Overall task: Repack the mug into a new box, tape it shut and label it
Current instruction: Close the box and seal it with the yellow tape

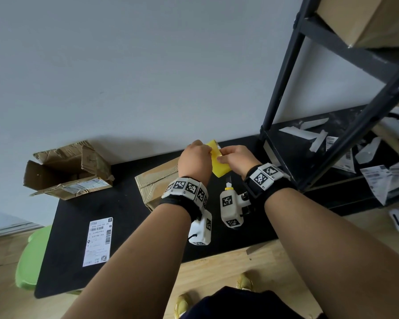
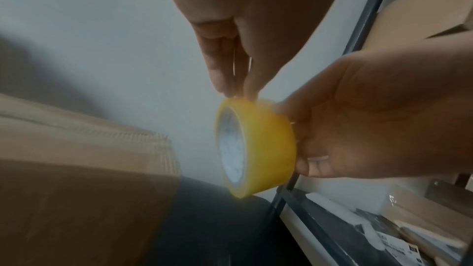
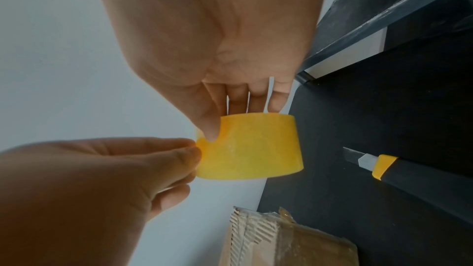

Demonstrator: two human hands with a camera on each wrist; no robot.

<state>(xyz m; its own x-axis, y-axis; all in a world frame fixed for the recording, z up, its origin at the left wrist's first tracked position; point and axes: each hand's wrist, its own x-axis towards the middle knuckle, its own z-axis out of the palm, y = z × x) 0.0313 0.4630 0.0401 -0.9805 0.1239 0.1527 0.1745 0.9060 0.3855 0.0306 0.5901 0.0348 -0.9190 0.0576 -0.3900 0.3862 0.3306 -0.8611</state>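
A yellow tape roll point(image 1: 218, 165) is held in the air above the black mat. My right hand point(image 1: 222, 157) grips it, with the thumb point(image 3: 212, 128) on the outer face and the fingers behind the roll point(image 3: 249, 147). My left hand point(image 1: 208, 150) pinches the tape at the roll's rim point(image 2: 239, 96) between thumb and fingertips point(image 3: 190, 150). Below my left hand lies a closed brown cardboard box point(image 1: 156, 181) with tape strips on it. The mug is not in view.
A torn, open old box point(image 1: 67, 171) sits at the mat's far left. A white shipping label point(image 1: 98, 241) lies on the black mat point(image 1: 134, 226). A utility knife point(image 3: 384, 167) lies right of the box. A black shelf rack point(image 1: 332, 111) stands at the right.
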